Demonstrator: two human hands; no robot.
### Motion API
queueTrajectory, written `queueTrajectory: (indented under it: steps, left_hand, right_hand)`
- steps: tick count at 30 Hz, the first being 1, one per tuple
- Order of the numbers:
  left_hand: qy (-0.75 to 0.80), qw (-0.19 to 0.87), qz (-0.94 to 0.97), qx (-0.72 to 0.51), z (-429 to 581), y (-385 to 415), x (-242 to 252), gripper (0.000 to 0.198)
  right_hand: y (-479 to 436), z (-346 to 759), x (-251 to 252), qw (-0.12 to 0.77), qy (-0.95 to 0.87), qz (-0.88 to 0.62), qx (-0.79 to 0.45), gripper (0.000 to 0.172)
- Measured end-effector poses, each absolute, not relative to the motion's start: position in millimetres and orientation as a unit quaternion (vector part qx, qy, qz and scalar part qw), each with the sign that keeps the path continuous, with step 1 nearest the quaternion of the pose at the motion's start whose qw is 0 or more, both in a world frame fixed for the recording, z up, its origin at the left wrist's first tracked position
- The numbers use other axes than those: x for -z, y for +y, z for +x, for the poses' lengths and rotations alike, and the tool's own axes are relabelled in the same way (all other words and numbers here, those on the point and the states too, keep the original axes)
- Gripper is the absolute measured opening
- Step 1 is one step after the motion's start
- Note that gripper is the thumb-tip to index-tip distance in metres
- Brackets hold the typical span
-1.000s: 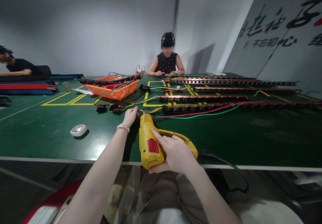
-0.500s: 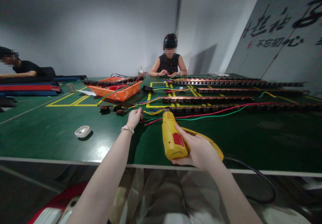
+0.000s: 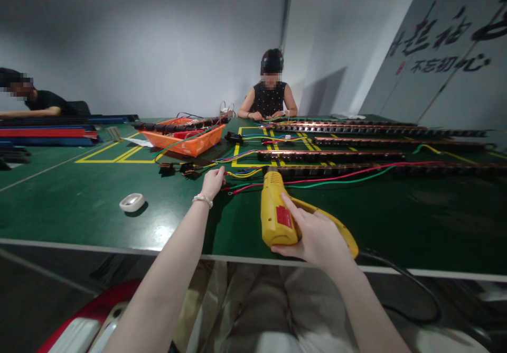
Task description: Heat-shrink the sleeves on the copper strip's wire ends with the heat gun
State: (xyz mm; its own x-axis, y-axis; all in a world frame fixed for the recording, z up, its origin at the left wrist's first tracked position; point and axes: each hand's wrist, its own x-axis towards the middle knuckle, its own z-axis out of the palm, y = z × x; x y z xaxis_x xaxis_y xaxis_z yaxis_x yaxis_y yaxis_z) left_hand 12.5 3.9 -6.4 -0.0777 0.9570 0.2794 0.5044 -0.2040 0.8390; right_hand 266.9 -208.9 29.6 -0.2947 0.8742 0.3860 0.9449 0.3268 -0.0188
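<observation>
Heat gun [image 3: 273, 213] in grip of right hand [image 3: 317, 235], wires [image 3: 246, 175] apparently between fingers of left hand [image 3: 213, 184]

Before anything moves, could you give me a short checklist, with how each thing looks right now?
1. Yellow heat gun held by the right grip: ok.
2. Nozzle apart from the left grip: ok, a gap shows.
3. Left grip secure on the yellow wires: cannot tell; the pinch is hidden.
4. Nozzle clear of the front black strip: cannot tell; they overlap in view.
5. Heat off: cannot tell.
6. White ring apart from both grips: ok, it lies to the left.
</observation>
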Motion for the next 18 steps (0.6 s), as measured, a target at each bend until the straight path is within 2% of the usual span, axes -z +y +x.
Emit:
queueTrajectory:
  steps: [9,18]
  left_hand:
    - [0.577,0.273,0.619,-0.458,13,3,6,0.048]
    - [0.590,0.220,0.659,-0.410,9,8,8,0.050]
  right_hand:
    - [-210,228,-26,0.182,-0.816,-0.543,0.084,0.106]
    - [-211,185,-34,0.156,-0.841,-0.515,0.058,0.106]
